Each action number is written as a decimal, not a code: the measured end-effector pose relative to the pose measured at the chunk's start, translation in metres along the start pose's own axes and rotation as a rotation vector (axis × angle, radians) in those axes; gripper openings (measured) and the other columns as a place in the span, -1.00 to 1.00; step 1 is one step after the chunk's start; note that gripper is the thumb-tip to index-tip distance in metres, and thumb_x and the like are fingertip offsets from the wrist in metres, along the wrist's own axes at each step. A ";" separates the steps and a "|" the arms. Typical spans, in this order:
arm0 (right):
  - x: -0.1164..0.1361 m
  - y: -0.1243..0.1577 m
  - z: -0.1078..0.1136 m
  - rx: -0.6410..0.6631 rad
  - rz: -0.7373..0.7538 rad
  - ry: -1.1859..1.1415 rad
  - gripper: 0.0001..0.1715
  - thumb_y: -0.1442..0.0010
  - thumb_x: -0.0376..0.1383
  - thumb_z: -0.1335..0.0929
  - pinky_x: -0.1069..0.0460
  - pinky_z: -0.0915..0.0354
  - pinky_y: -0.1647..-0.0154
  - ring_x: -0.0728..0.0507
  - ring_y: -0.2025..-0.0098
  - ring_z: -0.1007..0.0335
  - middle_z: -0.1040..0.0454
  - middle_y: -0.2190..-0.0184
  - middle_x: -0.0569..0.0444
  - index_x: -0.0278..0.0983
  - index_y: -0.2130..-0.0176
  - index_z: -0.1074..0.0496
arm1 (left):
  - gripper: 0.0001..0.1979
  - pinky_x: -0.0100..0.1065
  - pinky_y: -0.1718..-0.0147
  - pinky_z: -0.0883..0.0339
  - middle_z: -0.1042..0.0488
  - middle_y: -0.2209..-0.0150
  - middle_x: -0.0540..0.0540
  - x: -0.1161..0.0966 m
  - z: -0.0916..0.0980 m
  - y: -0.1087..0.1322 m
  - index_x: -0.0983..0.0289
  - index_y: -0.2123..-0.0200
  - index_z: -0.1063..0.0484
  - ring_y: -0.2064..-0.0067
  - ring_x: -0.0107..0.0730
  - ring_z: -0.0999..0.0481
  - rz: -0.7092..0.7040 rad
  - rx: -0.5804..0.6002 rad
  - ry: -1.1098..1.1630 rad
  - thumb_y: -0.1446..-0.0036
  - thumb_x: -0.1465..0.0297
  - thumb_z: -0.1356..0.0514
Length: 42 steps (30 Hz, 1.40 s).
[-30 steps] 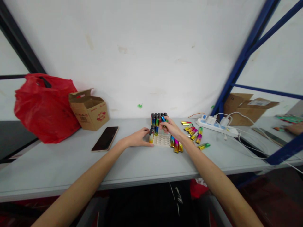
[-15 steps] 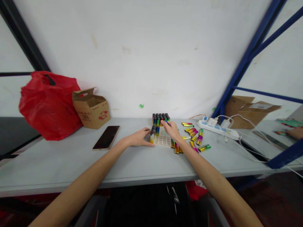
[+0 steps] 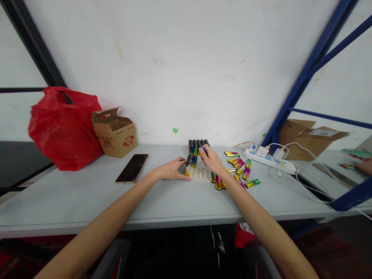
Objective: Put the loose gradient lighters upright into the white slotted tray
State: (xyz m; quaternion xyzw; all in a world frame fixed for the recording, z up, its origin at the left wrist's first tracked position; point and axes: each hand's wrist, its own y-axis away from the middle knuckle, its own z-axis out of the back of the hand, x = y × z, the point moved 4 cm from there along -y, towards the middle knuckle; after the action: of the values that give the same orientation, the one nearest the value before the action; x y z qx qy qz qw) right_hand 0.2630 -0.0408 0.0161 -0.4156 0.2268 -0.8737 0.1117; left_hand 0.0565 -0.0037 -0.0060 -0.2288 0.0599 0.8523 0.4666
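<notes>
A white tray with rows of round holes [image 3: 200, 173] lies on the table in front of me. Black-topped, rainbow-coloured lighters [image 3: 195, 150] stand upright in its back rows and along its left side. My left hand [image 3: 174, 169] grips the tray's left edge, thumb at the front corner and fingers beside the standing lighters. Over the right part of the tray, my right hand [image 3: 211, 159] is closed in a pinch; a bit of blue shows at its fingertips, probably a lighter. Loose shiny lighters [image 3: 240, 164] lie to the right, some partly hidden by my right forearm.
A phone [image 3: 132, 168], a cardboard box [image 3: 119, 135] and a red plastic bag [image 3: 66, 131] are on the left. On the right lie a power strip [image 3: 269, 158] with plugs and cables, then a blue metal post [image 3: 302, 77]. Another person's hand [image 3: 365, 166] shows at the far right.
The whole view has shifted slightly, moving things a little rightward. My right hand has moved slightly toward the back rows; the left hand keeps its place at the tray.
</notes>
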 end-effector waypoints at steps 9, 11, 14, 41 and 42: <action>0.015 0.002 0.012 0.108 0.164 -0.003 -0.63 -0.40 0.04 -0.31 0.00 -0.23 0.28 -0.11 0.39 -0.30 -0.42 0.44 0.11 -0.19 0.18 -0.46 | -0.10 -0.10 -0.32 -0.22 -0.34 -0.31 0.29 0.004 -0.002 -0.002 0.27 -0.28 -0.37 -0.30 0.10 -0.37 -0.020 0.003 0.016 -0.03 -0.18 -0.36; 0.014 0.004 0.007 0.175 0.156 -0.041 -0.64 -0.40 0.03 -0.31 0.02 -0.22 0.33 -0.11 0.43 -0.33 -0.43 0.48 0.14 -0.18 0.14 -0.44 | -0.09 -0.11 -0.32 -0.22 -0.34 -0.32 0.29 0.003 -0.002 -0.002 0.26 -0.29 -0.36 -0.30 0.10 -0.37 -0.020 0.009 0.013 -0.04 -0.18 -0.36; 0.012 0.008 0.000 0.273 0.153 -0.066 -0.71 -0.38 -0.02 -0.33 0.03 -0.23 0.38 -0.11 0.45 -0.40 -0.48 0.50 0.16 -0.17 0.10 -0.39 | -0.11 -0.12 -0.31 -0.23 -0.35 -0.31 0.29 0.002 -0.002 -0.001 0.26 -0.29 -0.36 -0.30 0.08 -0.39 -0.025 0.010 0.014 -0.05 -0.17 -0.36; -0.062 -0.004 0.068 0.252 -0.188 0.696 -0.77 -0.39 -0.19 -0.37 0.03 -0.32 0.12 -0.17 0.16 -0.61 -0.69 0.21 -0.05 -0.25 0.06 -0.57 | -0.12 -0.14 -0.30 -0.23 -0.36 -0.30 0.28 0.002 -0.002 -0.002 0.27 -0.26 -0.39 -0.29 0.10 -0.40 -0.007 0.005 0.016 -0.03 -0.16 -0.37; -0.065 -0.004 0.068 0.255 -0.218 0.713 -0.75 -0.39 -0.18 -0.38 0.03 -0.33 0.11 -0.18 0.14 -0.61 -0.69 0.20 -0.06 -0.25 0.05 -0.57 | -0.12 -0.13 -0.31 -0.23 -0.36 -0.30 0.28 0.002 -0.002 -0.002 0.27 -0.26 -0.39 -0.29 0.10 -0.40 -0.012 0.004 0.020 -0.02 -0.15 -0.37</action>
State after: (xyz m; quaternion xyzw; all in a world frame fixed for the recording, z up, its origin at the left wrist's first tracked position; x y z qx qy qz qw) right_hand 0.3566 -0.0331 0.0113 -0.0904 0.0957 -0.9912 -0.0166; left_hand 0.0575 -0.0020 -0.0080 -0.2367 0.0649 0.8470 0.4716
